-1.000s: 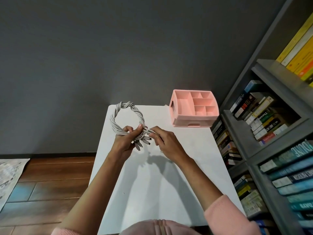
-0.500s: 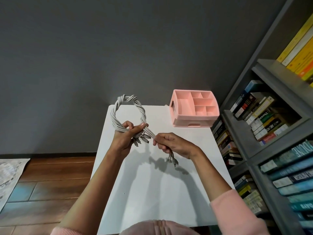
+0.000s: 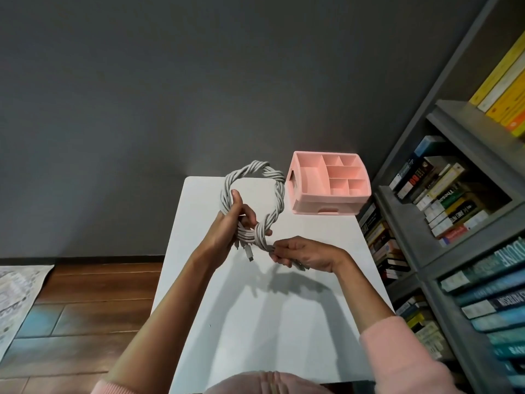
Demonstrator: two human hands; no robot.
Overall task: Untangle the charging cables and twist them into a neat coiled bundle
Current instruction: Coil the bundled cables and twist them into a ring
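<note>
Overhead, a dark grey wall [image 3: 170, 81] fills the upper half of the frame. A grey bookshelf [image 3: 468, 245] packed with books [image 3: 443, 200] runs down the right side, and a wooden floor [image 3: 85, 308] shows at the lower left, with the edge of a pale patterned rug [image 3: 17, 291] at the far left. The white bench [image 3: 284, 322] stretches from the bottom centre up to the middle of the frame. At its far right corner stands a pink box [image 3: 326, 206] divided into open compartments.

The cables [image 3: 279, 191], grey and twisted together into a ring, are held above the bench at the centre of the frame, just left of the box. The left hand [image 3: 230, 223] grips the ring's lower left part, fingers curled round the strands and thumb lying up along them. The right hand [image 3: 306, 255], lower and to the right, pinches the loose ends, which wrap round the bottom of the ring. One plug [image 3: 250, 254] hangs free beneath the left hand.
</note>
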